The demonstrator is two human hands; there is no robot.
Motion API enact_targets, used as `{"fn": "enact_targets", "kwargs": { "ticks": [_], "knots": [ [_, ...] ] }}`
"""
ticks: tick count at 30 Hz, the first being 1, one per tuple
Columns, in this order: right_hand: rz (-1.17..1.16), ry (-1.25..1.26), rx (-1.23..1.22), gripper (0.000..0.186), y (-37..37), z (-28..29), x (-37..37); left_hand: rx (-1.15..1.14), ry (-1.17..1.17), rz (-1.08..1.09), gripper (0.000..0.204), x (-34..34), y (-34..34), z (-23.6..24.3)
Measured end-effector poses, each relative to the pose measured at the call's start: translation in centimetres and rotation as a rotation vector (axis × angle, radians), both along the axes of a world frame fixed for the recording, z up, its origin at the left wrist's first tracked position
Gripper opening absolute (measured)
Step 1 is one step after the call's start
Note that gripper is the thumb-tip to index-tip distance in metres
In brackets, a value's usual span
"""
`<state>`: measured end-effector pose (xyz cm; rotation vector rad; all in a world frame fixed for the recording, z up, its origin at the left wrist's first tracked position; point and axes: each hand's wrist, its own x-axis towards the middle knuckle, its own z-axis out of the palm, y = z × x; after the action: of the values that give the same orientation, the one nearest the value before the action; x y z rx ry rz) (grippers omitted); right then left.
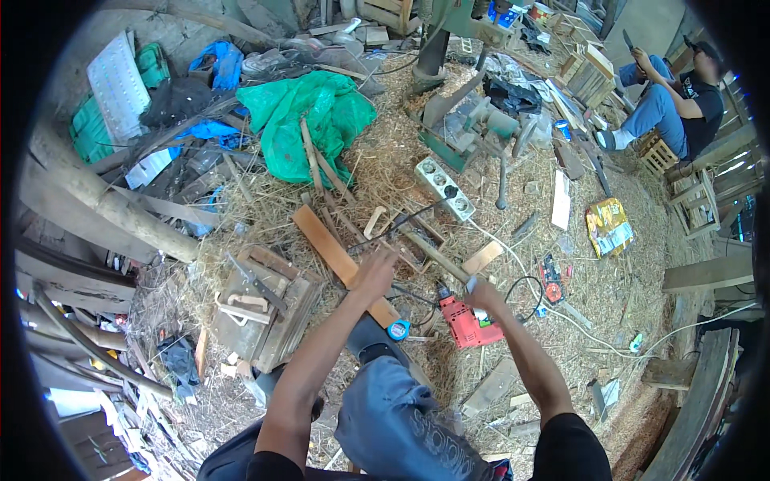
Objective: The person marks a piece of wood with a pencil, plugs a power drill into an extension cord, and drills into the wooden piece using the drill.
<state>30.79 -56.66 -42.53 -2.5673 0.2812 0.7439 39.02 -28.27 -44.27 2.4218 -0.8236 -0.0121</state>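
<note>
My right hand (484,295) is wrapped round a wooden handle (435,256) that slants away to the upper left; what its far end carries is unclear. Over the reddish-brown plank (325,247), my left hand (375,274) has its fingers curled together, and what they hold is hidden. The plank slants from upper left to lower right beneath that hand. A round blue tape measure (398,329) sits at the plank's near end. Just below my right hand lies a red power drill (469,322). An open wooden box (417,247) stands beyond my hands.
A white power strip (443,190) with cords lies ahead. Left of me, a wooden block (269,321) bears a saw and wood pieces. Green plastic sheeting (301,120) lies far left, a yellow bag (609,227) to the right. Another person (674,108) sits far right. Shavings cover the ground.
</note>
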Motion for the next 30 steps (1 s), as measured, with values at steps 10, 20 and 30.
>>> {"fn": "enact_targets", "kwargs": {
  "ticks": [10,20,30],
  "knots": [
    [-0.088,-0.203,-0.178,0.097,3.1,-8.5,-9.8,0.150,0.175,-0.090,0.042,-5.1,0.0,0.7],
    [0.075,0.150,0.360,0.042,12.3,13.0,-1.0,-0.477,1.617,0.300,0.060,-7.1,-2.7,9.4],
    [0.534,-0.453,0.443,0.081,15.6,27.8,-0.3,-0.890,1.112,0.512,0.041,-0.8,9.2,27.4]
  ]
}}
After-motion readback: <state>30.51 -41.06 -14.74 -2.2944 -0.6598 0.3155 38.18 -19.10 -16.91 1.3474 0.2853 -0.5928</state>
